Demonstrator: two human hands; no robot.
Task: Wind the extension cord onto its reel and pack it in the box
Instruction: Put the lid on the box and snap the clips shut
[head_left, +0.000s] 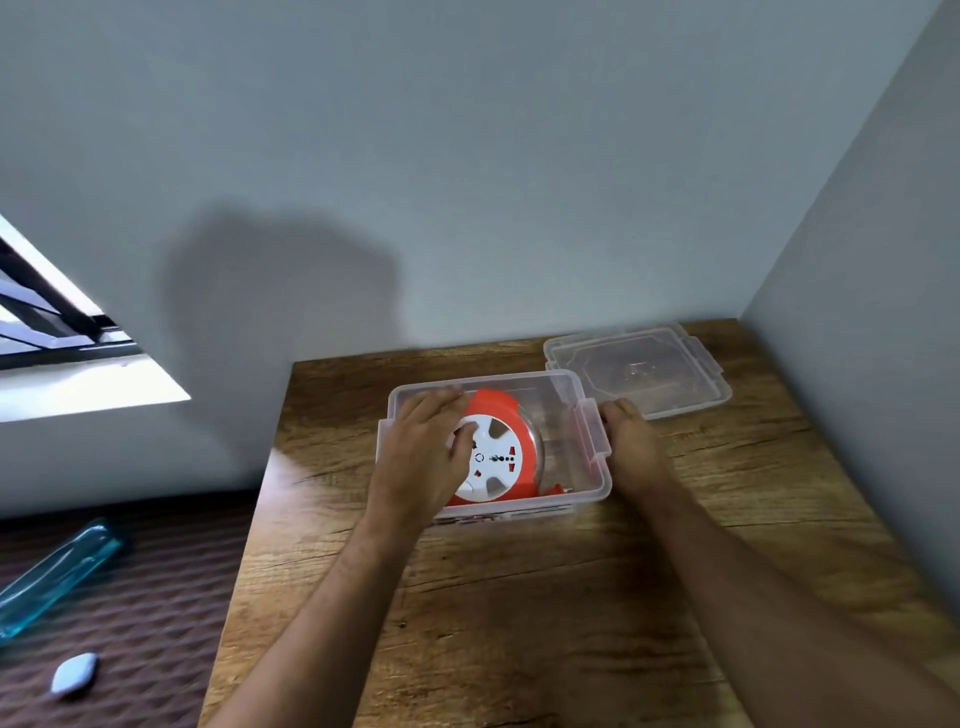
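The reel (501, 449), orange with a white socket face, lies flat inside the clear box (592, 475), toward its left half; the right half of the box shows only bare plastic. The box sits on a wooden table (519, 597) near the far edge, close to the wall (467, 156). The left hand (426, 452) reaches down into the box and lies over the left part of the reel, fingers spread and curled onto its white face and orange rim, grasping it. The right hand (631, 436) rests against the outside of the box's right wall by the side latch, fingers bent around it; whether it grips or merely steadies cannot be told. The lid (639, 366) lies flat on the table just behind and to the right of the box, apart from the rim. To the left of the table, on a dark patterned surface (130, 597), lie a blue bottle (57, 571) on its side and a small pale object (75, 673). A window (47, 322) shows at the far left.
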